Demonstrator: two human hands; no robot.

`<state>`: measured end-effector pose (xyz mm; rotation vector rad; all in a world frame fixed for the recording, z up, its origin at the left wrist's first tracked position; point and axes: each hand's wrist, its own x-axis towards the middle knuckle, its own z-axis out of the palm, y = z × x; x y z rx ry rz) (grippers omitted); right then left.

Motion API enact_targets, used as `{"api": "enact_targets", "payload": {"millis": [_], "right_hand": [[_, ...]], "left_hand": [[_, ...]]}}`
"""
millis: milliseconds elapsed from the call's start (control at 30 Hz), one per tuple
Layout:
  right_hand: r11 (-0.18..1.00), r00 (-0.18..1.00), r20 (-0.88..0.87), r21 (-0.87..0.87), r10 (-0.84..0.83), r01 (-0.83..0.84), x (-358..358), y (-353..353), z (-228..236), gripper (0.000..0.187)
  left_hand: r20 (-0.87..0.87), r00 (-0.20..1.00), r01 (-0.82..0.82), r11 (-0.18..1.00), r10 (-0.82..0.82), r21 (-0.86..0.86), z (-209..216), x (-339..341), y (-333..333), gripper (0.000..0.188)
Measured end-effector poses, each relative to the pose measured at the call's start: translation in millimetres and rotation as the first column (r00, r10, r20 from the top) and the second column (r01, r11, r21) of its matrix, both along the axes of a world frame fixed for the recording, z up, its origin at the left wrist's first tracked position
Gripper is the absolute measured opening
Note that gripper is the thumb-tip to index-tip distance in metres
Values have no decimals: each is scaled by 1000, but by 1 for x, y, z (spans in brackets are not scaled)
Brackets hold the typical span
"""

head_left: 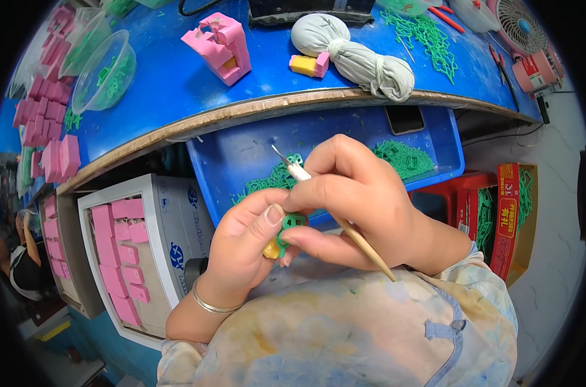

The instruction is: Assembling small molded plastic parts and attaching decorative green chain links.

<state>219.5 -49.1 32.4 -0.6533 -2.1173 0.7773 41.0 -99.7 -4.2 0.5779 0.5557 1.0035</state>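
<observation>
My left hand (238, 242) pinches a small green openwork piece (293, 222) between thumb and fingers. A yellow bit (271, 249) shows just below it, against the same fingers. My right hand (370, 203) is closed round a slim tool with a wooden handle (369, 253), a white-wrapped grip and a thin metal tip. The tip points up and away to the left, clear of the green piece. Thumb and fingertips of the right hand touch the piece's right side. Both hands are over the near edge of a blue tray (457, 143) holding heaps of small green pieces (404, 160).
On the blue table (151, 90) are a pink block mould (218, 48), a tied grey cloth bundle (351, 58), a clear bowl (106, 71) and pliers (499, 63). A box of pink blocks (120, 251) stands left; a red carton (507, 219) stands right. Another person (25, 258) sits far left.
</observation>
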Motion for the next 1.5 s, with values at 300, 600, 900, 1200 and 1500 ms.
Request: {"api": "enact_targets", "payload": {"millis": [300,600,900,1200,1500], "right_hand": [[991,997,-21,-119,-72,69,2,4,1,27],[922,895,-439,-372,-76,-104,4,-5,2,6],[989,965,-225,-10,138,-144,7,3,4,4],[992,968,-216,5,125,-126,4,3,3,5],[990,967,-214,3,139,-142,4,3,0,4]], "left_hand": [[-22,999,-33,999,33,-2,3,3,0,27],[69,997,37,999,-39,39,-3,-1,3,30],[24,1000,-15,1000,15,11,1,0,1,31],[38,999,3,1000,-4,27,1,-1,2,30],[29,1000,3,1000,-4,21,2,0,1,29]]}}
